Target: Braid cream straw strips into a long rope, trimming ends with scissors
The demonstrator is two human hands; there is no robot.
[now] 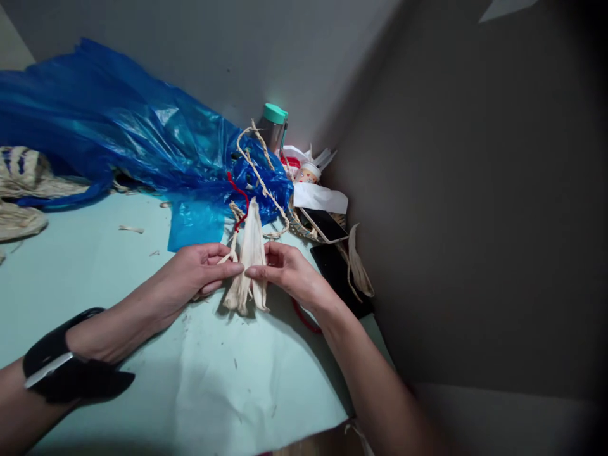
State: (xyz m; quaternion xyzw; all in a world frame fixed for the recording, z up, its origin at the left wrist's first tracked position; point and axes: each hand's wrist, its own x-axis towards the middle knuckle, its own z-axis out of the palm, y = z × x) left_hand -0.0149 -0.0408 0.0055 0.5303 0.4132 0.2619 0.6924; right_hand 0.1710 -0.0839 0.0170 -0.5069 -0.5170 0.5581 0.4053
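Both hands pinch a bundle of pale dried husk strips (pixel 251 253) held upright over the light green table cover (pixel 213 380). My left hand (pixel 199 273) grips the bundle from the left with thumb and fingers closed. My right hand (pixel 285 269) pinches it from the right, fingertips meeting the left hand's. A twisted straw cord (pixel 259 174) and a red string (pixel 240 196) run from the bundle's top toward the blue bag. A black band (pixel 61 370) sits on my left forearm.
A big crumpled blue plastic bag (pixel 118 133) fills the back left. Woven straw pieces (pixel 23 183) lie at the far left. In the corner stand a teal-capped bottle (pixel 274 126), a small cup (pixel 308 172), white paper, and two phones (pixel 325 225). A grey wall closes the right side.
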